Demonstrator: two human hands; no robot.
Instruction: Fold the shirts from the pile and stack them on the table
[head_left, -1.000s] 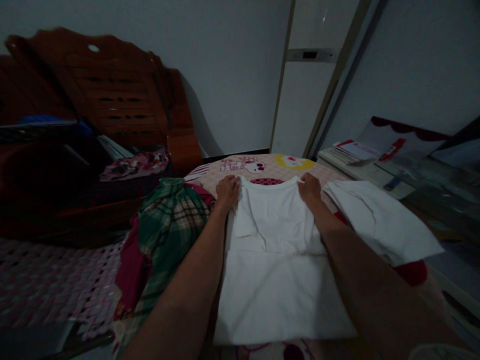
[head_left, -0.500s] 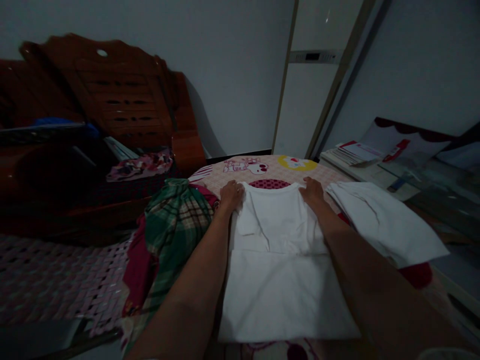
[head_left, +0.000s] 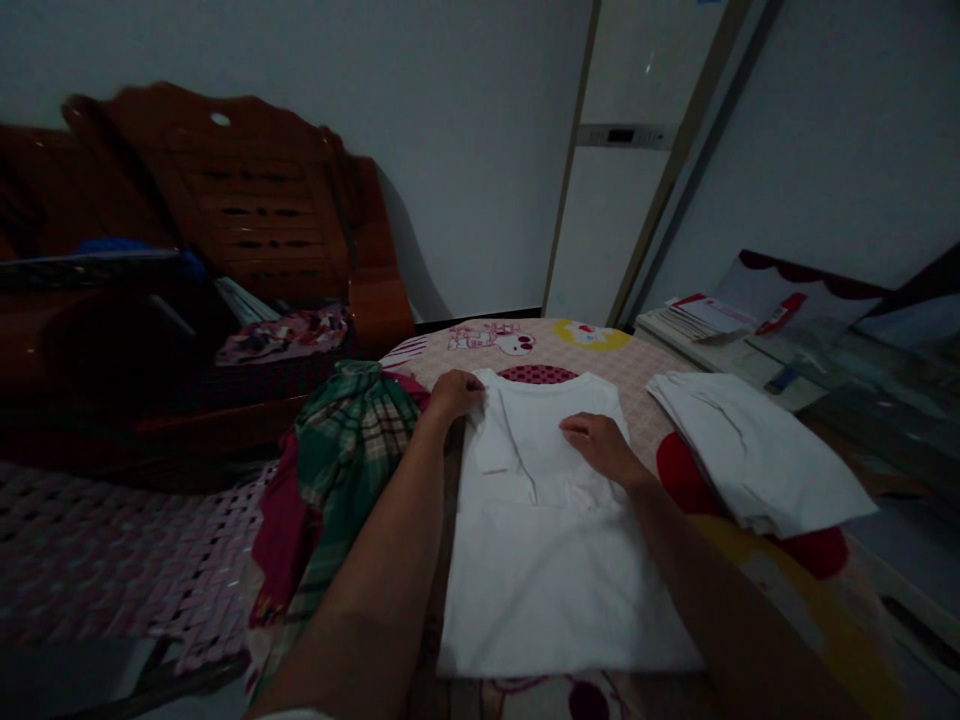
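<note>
A white T-shirt [head_left: 555, 580] lies lengthwise on the cloth-covered table, its neckline at the far end and its sleeves folded inward. My left hand [head_left: 459, 394] is at the shirt's left shoulder, with its fingers closed on the edge there. Over the right part of the chest is my right hand [head_left: 600, 442], fingers stretched toward the left and nothing visible in them. Whether its fingertips press on the fabric is hard to tell. To the right lies a folded white garment pile [head_left: 757, 450].
Green plaid clothing [head_left: 352, 430] is heaped on the table's left side. The patterned tablecloth [head_left: 450, 345] shows at the back. A glass-topped cabinet with papers [head_left: 697, 318] stands at right, a wooden sofa [head_left: 247, 200] at back left, and a woven seat [head_left: 112, 560] at left.
My right hand has left the shirt's right shoulder and moved inward and nearer, over the chest. My left hand stays at the left shoulder. The view has shifted slightly.
</note>
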